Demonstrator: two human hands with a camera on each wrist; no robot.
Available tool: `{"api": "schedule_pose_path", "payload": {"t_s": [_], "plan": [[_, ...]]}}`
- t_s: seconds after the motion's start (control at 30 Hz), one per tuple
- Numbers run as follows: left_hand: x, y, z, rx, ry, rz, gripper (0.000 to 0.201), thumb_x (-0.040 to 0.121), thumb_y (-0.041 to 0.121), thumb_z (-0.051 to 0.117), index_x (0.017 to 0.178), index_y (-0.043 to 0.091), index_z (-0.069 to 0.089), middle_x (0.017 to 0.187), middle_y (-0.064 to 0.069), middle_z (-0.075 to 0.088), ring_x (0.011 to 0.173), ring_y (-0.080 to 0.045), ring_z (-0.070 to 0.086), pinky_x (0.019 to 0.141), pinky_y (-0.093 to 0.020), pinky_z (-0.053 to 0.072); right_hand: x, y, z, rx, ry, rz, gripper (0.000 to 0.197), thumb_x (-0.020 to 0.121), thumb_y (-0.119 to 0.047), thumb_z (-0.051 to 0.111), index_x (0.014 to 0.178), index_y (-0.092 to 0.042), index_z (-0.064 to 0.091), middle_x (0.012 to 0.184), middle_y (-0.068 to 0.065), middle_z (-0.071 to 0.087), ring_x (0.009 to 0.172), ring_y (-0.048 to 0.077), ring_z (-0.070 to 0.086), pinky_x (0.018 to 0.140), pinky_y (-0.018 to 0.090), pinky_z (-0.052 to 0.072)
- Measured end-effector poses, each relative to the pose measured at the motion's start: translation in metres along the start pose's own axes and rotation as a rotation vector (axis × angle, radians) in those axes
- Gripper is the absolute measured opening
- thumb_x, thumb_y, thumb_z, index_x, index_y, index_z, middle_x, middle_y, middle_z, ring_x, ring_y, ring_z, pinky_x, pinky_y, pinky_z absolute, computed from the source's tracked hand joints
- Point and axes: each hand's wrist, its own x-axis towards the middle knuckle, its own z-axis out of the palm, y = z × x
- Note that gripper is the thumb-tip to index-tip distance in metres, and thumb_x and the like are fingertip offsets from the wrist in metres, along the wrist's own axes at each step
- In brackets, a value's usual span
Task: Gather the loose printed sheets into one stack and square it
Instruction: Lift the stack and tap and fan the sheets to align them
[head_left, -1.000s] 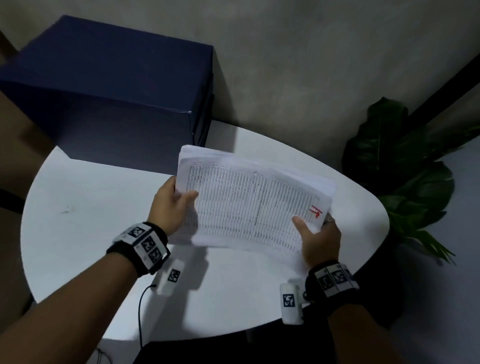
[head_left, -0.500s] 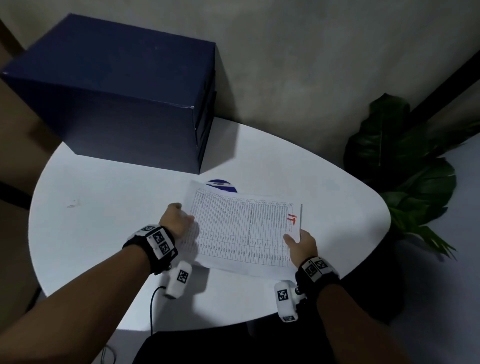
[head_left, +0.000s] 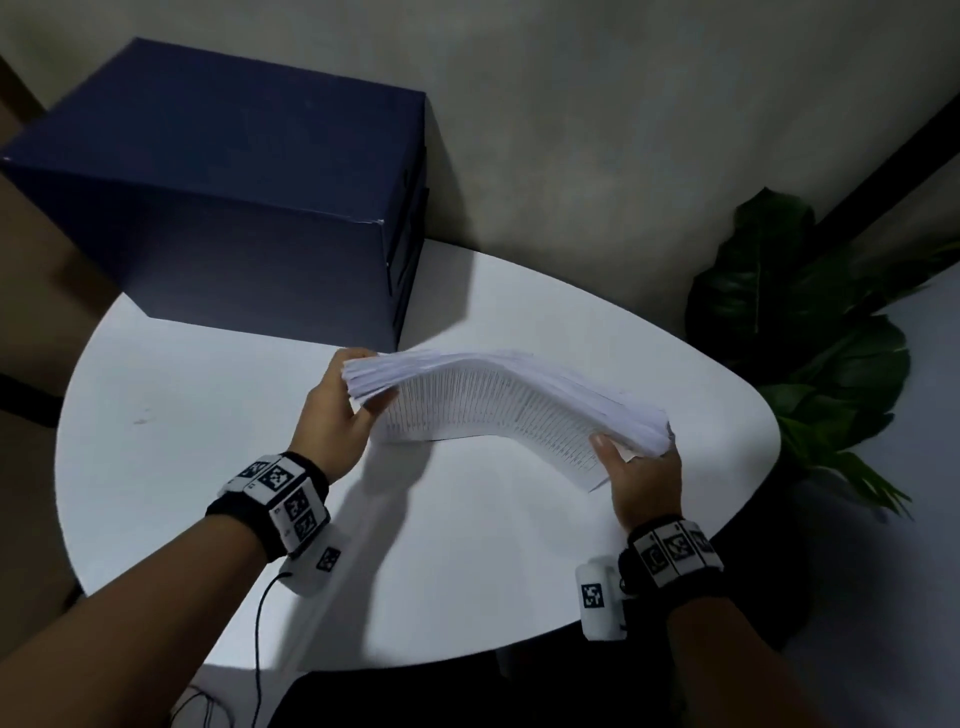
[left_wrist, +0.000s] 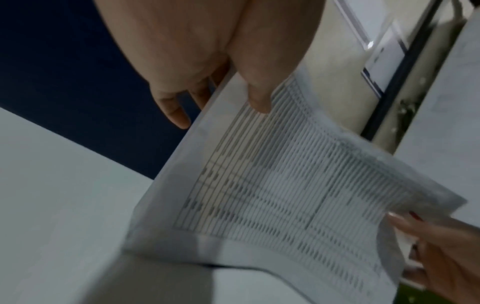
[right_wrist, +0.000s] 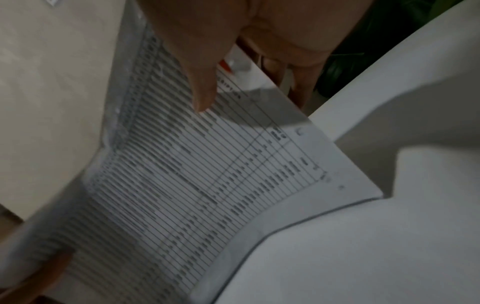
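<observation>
A thick stack of printed sheets (head_left: 498, 400) with ruled tables stands on its long edge on the round white table (head_left: 208, 415), leaning toward me and bowed. My left hand (head_left: 337, 405) grips its left end, thumb on the printed face (left_wrist: 272, 185) and fingers behind. My right hand (head_left: 641, 473) grips the right end, thumb on the front sheet (right_wrist: 207, 174), fingers behind. The top edges fan a little, so the sheets are not flush. The back of the stack is hidden.
A large dark blue box (head_left: 223, 197) sits on the table's far left, just behind the stack. A leafy green plant (head_left: 810, 343) stands beyond the table's right edge. A grey wall runs behind. A thin black cable (head_left: 258, 649) hangs at the near edge.
Half a second ago the stack lay flat on the table under both hands. Now it is raised onto its long edge, held at both ends and bowed.
</observation>
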Motion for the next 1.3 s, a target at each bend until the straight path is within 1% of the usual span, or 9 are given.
{"api": "schedule_pose_path", "payload": {"t_s": [0.23, 0.37, 0.43, 0.6, 0.7, 0.97, 1.13, 1.2, 1.3], "plan": [[0.015, 0.031, -0.005, -0.124, 0.087, 0.059, 0.028, 0.094, 0.023, 0.066, 0.114, 0.040, 0.055, 0.110, 0.020, 0.063, 0.100, 0.009, 0.059, 0.083, -0.006, 0.045, 0.003, -0.037, -0.005, 0.169, 0.084, -0.056, 0.042, 0.082, -0.008, 0.076, 0.115, -0.023, 0.056, 0.107, -0.013, 0.058, 0.097, 0.005, 0.060, 0.081, 0.007, 0.047], [0.021, 0.031, 0.003, -0.207, 0.181, 0.019, 0.014, 0.100, 0.017, 0.058, 0.102, 0.025, 0.069, 0.097, 0.015, 0.069, 0.089, 0.006, 0.060, 0.080, -0.010, 0.045, 0.003, -0.043, 0.001, 0.195, 0.139, 0.023, 0.020, 0.090, -0.023, 0.063, 0.098, -0.041, 0.063, 0.103, -0.023, 0.063, 0.099, 0.006, 0.062, 0.087, 0.043, 0.056], [0.026, 0.032, 0.004, -0.249, 0.206, -0.030, 0.016, 0.098, 0.016, 0.057, 0.095, 0.025, 0.070, 0.090, 0.017, 0.069, 0.084, 0.005, 0.059, 0.077, -0.011, 0.046, 0.003, -0.044, 0.003, 0.214, 0.164, 0.042, 0.015, 0.089, -0.026, 0.061, 0.093, -0.039, 0.066, 0.102, -0.017, 0.065, 0.100, 0.012, 0.063, 0.088, 0.048, 0.055], [0.038, 0.038, 0.005, -0.350, 0.227, -0.165, 0.021, 0.090, 0.008, 0.058, 0.086, 0.023, 0.072, 0.089, 0.007, 0.069, 0.080, -0.003, 0.059, 0.074, -0.016, 0.046, 0.007, -0.048, 0.006, 0.235, 0.204, 0.069, 0.012, 0.088, -0.022, 0.062, 0.084, -0.033, 0.067, 0.091, -0.022, 0.068, 0.097, 0.017, 0.065, 0.088, 0.048, 0.054], [0.042, 0.040, 0.004, -0.384, 0.223, -0.196, 0.020, 0.089, 0.007, 0.056, 0.087, 0.019, 0.073, 0.089, 0.004, 0.070, 0.081, -0.007, 0.060, 0.076, -0.021, 0.047, 0.006, -0.051, 0.006, 0.284, 0.202, 0.073, 0.018, 0.090, -0.015, 0.059, 0.081, -0.029, 0.065, 0.093, -0.008, 0.073, 0.097, 0.024, 0.067, 0.083, 0.044, 0.055], [0.048, 0.042, 0.004, -0.344, 0.229, -0.227, 0.024, 0.088, 0.003, 0.054, 0.082, 0.020, 0.070, 0.083, 0.003, 0.067, 0.072, -0.003, 0.058, 0.070, -0.016, 0.045, 0.004, -0.052, 0.004, 0.231, 0.173, 0.006, 0.013, 0.090, -0.007, 0.058, 0.094, -0.019, 0.063, 0.091, -0.016, 0.071, 0.088, -0.002, 0.064, 0.086, 0.043, 0.054], [0.043, 0.047, -0.005, 0.003, 0.074, 0.065, 0.025, 0.090, 0.029, 0.071, 0.113, 0.019, 0.072, 0.108, 0.007, 0.069, 0.098, -0.003, 0.063, 0.087, -0.019, 0.050, 0.001, -0.051, -0.008, 0.028, -0.052, -0.120, 0.062, 0.071, -0.016, 0.085, 0.124, -0.030, 0.057, 0.111, -0.020, 0.060, 0.103, -0.012, 0.053, 0.087, 0.004, 0.041], [0.045, 0.043, -0.012, 0.287, -0.039, 0.189, 0.041, 0.082, 0.041, 0.077, 0.119, 0.024, 0.068, 0.110, 0.009, 0.066, 0.100, -0.010, 0.061, 0.089, -0.028, 0.050, 0.005, -0.049, -0.012, -0.084, -0.114, -0.122, 0.070, 0.066, -0.020, 0.088, 0.128, -0.030, 0.055, 0.111, -0.019, 0.058, 0.104, -0.006, 0.054, 0.090, 0.007, 0.041], [0.052, 0.046, -0.019, 0.528, -0.093, 0.207, 0.024, 0.083, 0.036, 0.076, 0.101, 0.021, 0.069, 0.096, 0.005, 0.068, 0.091, -0.025, 0.064, 0.077, -0.040, 0.053, 0.015, -0.052, -0.017, -0.186, -0.105, -0.089, 0.033, 0.074, -0.017, 0.083, 0.102, -0.019, 0.066, 0.091, -0.010, 0.063, 0.089, 0.013, 0.060, 0.087, 0.031, 0.053]]}}
